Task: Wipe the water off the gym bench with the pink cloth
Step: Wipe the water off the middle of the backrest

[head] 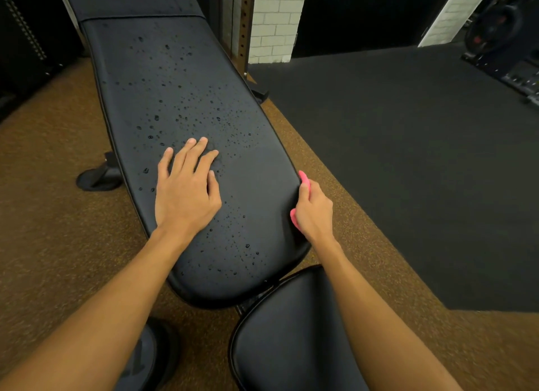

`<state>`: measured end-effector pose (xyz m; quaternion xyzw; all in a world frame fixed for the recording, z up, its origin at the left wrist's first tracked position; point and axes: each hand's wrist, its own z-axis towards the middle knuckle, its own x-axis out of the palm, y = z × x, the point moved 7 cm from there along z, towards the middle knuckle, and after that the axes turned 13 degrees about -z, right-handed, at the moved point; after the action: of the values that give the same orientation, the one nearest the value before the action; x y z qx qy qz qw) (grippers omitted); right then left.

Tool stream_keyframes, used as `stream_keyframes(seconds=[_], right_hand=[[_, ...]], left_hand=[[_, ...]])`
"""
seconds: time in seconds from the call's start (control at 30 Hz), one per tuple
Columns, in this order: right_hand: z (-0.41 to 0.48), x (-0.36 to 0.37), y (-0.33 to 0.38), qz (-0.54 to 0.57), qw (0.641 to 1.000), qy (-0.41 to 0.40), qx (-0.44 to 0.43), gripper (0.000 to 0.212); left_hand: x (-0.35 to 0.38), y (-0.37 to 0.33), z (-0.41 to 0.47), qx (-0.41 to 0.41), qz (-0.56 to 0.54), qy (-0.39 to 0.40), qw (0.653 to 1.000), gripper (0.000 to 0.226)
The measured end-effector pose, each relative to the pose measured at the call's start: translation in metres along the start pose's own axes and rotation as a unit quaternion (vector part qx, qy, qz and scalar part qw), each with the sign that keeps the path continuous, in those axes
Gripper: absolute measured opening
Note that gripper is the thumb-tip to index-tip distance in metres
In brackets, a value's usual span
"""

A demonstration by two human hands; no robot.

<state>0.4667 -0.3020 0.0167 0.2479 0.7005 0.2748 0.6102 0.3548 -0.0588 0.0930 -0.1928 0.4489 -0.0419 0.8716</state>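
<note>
Your left hand [186,192] is lying flat on the bench [180,78], fingers spread, gripping nothing. Your right hand [313,209] is closing around the cloth [303,177] at the bench's right edge; pink is showing above the fingers and below the palm, pressed against the pad's side. Droplets [175,119] are sitting across the pad, from the far seam to the near end. A second pad [291,341] is sitting just below the near end.

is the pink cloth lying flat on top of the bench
No, the pink cloth is bunched in the right hand at the bench's side edge.
</note>
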Motion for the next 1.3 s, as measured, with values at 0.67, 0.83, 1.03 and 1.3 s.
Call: stream_keyframes(seconds=[0.67,0.83,1.03,1.3], right_hand=[[0.026,-0.003,0.029,-0.031,0.999,-0.028,0.022,0.044],[0.002,-0.005,-0.02,-0.04,0.998,-0.007,0.052,0.053],[-0.02,-0.002,-0.055,-0.064,0.979,0.096,0.169,0.063],[0.019,-0.006,-0.011,-0.054,0.993,0.011,0.101,0.058]], left_hand=[[-0.001,0.0,0.003,-0.003,0.013,-0.002,1.0,0.044],[-0.001,-0.002,0.003,-0.006,0.012,-0.002,1.0,0.043],[0.0,-0.002,0.002,-0.006,0.014,0.0,1.0,0.043],[0.001,-0.002,0.004,-0.007,0.027,0.005,1.0,0.045]])
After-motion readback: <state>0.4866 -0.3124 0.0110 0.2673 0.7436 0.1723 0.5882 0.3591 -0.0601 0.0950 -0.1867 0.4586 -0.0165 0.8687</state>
